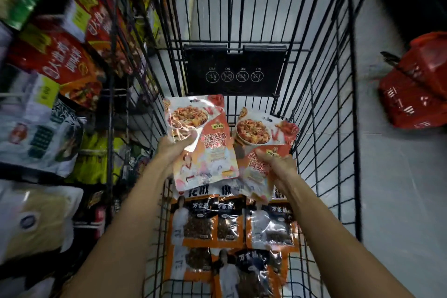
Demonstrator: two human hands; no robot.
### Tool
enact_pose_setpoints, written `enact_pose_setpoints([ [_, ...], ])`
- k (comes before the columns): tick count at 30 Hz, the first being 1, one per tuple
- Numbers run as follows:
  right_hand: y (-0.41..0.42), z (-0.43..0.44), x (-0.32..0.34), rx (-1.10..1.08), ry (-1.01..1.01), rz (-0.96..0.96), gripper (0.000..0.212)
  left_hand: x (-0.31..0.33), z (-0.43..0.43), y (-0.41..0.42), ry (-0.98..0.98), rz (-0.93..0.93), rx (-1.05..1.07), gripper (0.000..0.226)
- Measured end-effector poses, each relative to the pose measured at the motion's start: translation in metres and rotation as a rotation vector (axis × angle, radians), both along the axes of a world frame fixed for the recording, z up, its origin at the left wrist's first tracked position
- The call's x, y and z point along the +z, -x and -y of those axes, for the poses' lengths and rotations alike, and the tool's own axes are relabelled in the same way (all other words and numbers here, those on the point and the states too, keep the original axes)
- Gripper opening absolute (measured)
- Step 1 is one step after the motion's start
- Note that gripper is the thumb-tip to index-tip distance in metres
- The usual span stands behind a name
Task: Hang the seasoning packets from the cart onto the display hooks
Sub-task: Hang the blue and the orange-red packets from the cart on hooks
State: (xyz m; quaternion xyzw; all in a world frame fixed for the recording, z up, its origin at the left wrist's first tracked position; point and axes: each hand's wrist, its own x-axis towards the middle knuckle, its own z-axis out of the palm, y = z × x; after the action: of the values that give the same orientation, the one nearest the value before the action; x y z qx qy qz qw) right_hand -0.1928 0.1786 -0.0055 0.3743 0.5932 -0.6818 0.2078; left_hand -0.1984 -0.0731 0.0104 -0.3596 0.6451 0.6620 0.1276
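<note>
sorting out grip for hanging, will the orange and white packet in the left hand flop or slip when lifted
The glossy orange and white plastic packet probably stays fairly flat: gripped at one edge by the left hand, it barely sags. Its shiny film shows glare, so likely slippery. One hand carries it, so probably light.

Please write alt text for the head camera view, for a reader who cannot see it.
The left hand grips the left packet and the right hand the right packet, both orange and white, above a black wire cart. Darker packets lie in the cart.
</note>
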Motion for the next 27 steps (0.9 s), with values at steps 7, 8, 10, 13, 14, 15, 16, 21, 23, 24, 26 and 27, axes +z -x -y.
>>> enact_pose_setpoints([
  [7,-0.028,-0.025,0.096,0.11,0.09,-0.163,0.039,0.11,0.005,-0.048,0.075,-0.237,-0.046,0.06],
  [8,-0.032,-0.028,0.109,0.139,0.094,-0.194,0.036,0.126,0.005,-0.057,0.083,-0.261,-0.038,0.064],
  [10,-0.039,-0.033,0.138,0.219,0.068,-0.267,0.027,0.157,0.003,-0.077,0.103,-0.318,-0.007,0.061],
  [13,-0.054,-0.037,0.175,0.283,0.102,-0.366,0.023,0.2,-0.002,-0.116,0.188,-0.376,0.06,0.042],
  [14,-0.06,-0.038,0.188,0.307,0.115,-0.394,0.022,0.213,-0.005,-0.13,0.216,-0.392,0.085,0.038],
  [15,-0.068,-0.039,0.2,0.341,0.111,-0.422,0.02,0.225,-0.006,-0.146,0.239,-0.407,0.112,0.034],
  [16,-0.075,-0.041,0.211,0.383,0.089,-0.456,0.019,0.236,-0.009,-0.163,0.251,-0.421,0.137,0.03],
  [21,-0.12,-0.046,0.276,0.564,0.048,-0.597,0.021,0.3,-0.026,-0.261,0.342,-0.538,0.269,0.023],
  [23,-0.143,-0.045,0.306,0.631,0.075,-0.647,0.027,0.326,-0.029,-0.305,0.408,-0.573,0.33,0.027],
  [24,-0.154,-0.043,0.321,0.667,0.093,-0.677,0.03,0.337,-0.029,-0.328,0.451,-0.583,0.361,0.027],
  [26,-0.178,-0.036,0.352,0.749,0.127,-0.746,0.032,0.36,-0.03,-0.379,0.48,-0.6,0.438,0.036],
  [27,-0.189,-0.03,0.368,0.784,0.155,-0.781,0.029,0.372,-0.03,-0.404,0.463,-0.619,0.481,0.049],
])
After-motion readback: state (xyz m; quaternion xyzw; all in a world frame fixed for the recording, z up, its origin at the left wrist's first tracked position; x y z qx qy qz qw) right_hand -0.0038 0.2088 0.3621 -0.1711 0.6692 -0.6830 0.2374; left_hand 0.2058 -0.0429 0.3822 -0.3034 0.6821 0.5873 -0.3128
